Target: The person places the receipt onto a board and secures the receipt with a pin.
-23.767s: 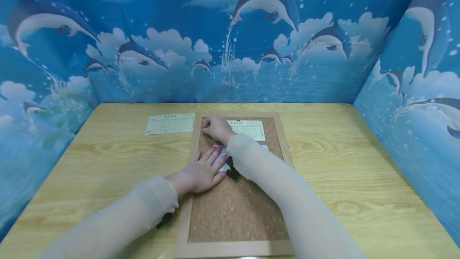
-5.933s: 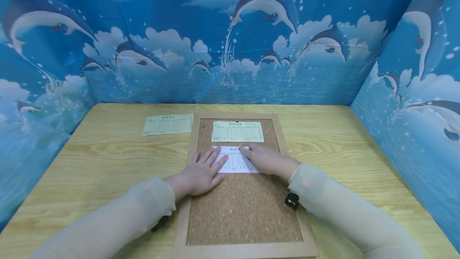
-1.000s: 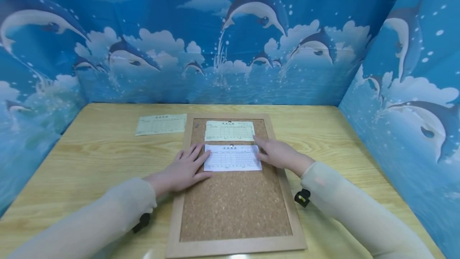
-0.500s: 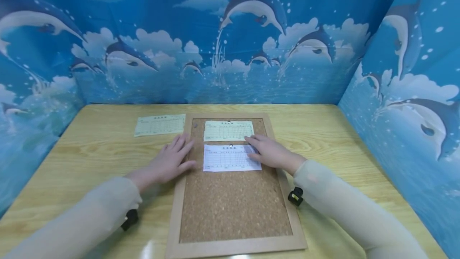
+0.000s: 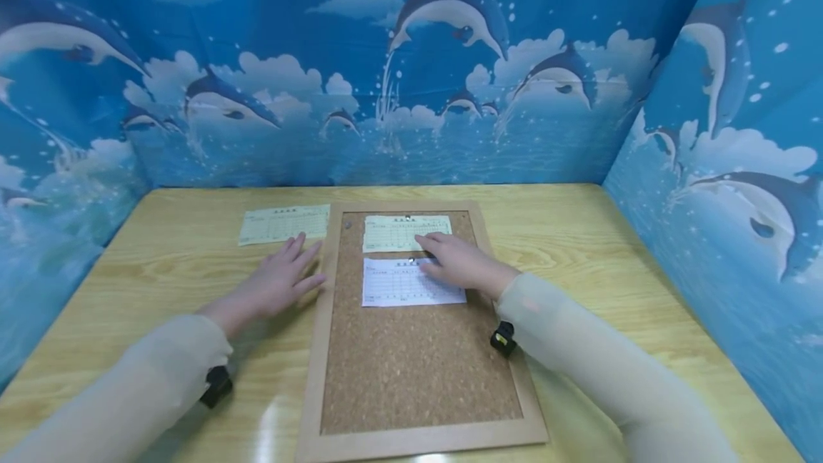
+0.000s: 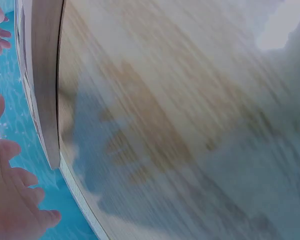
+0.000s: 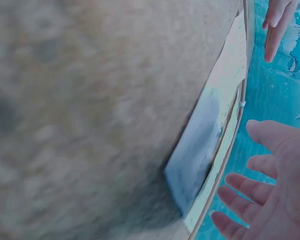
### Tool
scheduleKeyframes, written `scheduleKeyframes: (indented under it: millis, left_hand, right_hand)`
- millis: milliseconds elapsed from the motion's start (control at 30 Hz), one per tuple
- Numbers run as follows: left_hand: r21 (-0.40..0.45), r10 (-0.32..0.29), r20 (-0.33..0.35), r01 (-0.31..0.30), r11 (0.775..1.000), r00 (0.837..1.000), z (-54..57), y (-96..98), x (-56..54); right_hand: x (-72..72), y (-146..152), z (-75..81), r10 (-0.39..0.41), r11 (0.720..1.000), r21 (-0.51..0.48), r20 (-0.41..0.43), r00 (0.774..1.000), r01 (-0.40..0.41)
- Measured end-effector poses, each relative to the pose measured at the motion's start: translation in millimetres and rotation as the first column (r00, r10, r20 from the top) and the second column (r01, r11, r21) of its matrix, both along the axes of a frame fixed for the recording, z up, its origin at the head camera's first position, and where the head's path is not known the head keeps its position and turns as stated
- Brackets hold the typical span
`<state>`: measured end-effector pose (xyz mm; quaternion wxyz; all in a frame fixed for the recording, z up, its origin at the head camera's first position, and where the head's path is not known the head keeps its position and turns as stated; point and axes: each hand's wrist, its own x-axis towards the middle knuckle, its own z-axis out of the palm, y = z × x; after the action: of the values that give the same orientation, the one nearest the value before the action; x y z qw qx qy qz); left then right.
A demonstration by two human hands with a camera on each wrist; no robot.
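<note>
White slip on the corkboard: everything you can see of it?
The white slip is a thin, rectangular sheet, apparently paper, printed with a heading and a ruled table; the print is too small to read. It lies on the corkboard, long side across, just below the pale green slip. A small shiny pin sits near the middle of its top edge. The right hand hovers over its upper right part, hiding some of it.
</note>
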<state>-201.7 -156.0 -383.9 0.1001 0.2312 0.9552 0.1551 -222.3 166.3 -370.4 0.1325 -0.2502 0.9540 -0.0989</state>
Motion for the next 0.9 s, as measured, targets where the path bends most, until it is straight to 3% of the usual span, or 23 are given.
scheduleKeyframes:
  millis: [900]
  left_hand:
    - [-0.049, 0.017, 0.023, -0.016, 0.999, 1.0, 4.2, -17.5, -4.5]
  right_hand:
    - [-1.6, -34, 4.5, 0.036, 0.999, 0.006, 0.065, 0.997, -0.037]
